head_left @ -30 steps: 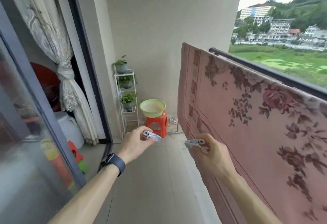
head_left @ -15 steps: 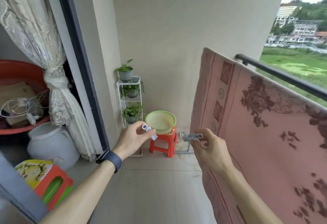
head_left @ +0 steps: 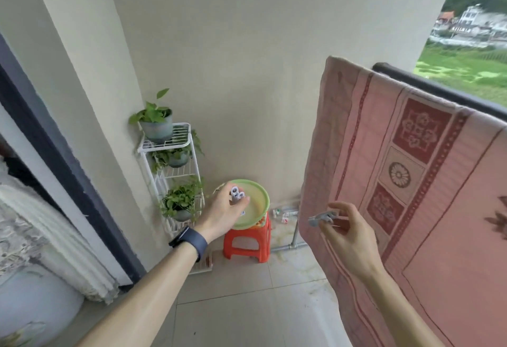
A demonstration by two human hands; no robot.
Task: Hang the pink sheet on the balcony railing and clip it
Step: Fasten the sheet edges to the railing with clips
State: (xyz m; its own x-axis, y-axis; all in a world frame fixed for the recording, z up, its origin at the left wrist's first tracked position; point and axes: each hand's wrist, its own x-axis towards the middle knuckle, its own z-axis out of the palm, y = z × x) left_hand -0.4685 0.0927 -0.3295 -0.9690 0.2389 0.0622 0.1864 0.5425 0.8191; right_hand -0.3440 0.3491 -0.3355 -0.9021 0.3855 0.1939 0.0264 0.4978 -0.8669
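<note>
3 potted plants (head_left: 156,124), 1 orange stool (head_left: 245,242), 1 green basin (head_left: 264,195), 1 pink sheet (head_left: 439,223).

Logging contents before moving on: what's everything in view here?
balcony railing: one, black, upper right
pink sheet: one, pink with dark red pattern, draped over it
clips: at least two, grey, one in each grip
stool: one, red, by far wall
basin: one, green, on stool
rack: one, white wire, corner
potted plants: three, green, on rack
curtain: one, white, far left
wristband: one, dark, left wrist
left hand: pinches clip near basin
right hand: pinches clip beside sheet
</note>
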